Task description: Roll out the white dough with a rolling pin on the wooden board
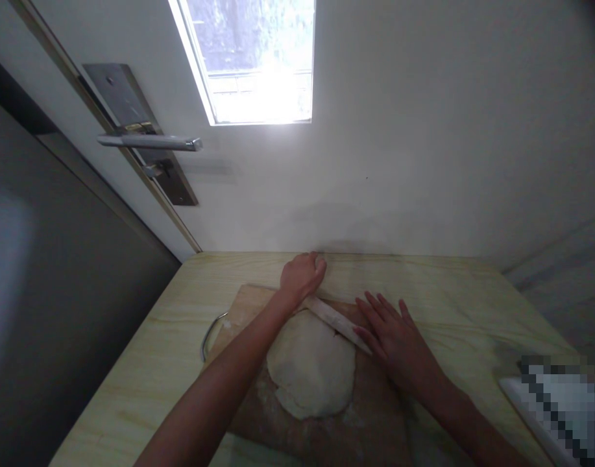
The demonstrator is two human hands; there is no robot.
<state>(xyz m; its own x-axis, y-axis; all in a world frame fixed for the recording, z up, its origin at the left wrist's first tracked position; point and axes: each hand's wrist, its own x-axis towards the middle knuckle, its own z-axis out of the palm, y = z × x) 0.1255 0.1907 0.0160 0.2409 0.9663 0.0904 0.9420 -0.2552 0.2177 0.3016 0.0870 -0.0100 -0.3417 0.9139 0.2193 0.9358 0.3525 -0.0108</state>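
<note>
A flat, roughly round sheet of pale dough (313,370) lies on a wooden cutting board (321,438), its edge uneven at the lower left. Across the dough's far right edge a floury wooden rolling pin (337,321) rests at a slant. My left hand (303,274) has its fingers curled at the pin's far end, which the hand hides. At the near end, my right hand (389,334) lies over the pin with its fingers stretched out and spread; that end is hidden under the palm.
The board, with a metal handle (210,334) on its left, lies on a light wood table (453,292). Behind the table stands a white door with a lever handle (151,141) and a bright window (263,65). A blurred-out object (564,408) sits at right.
</note>
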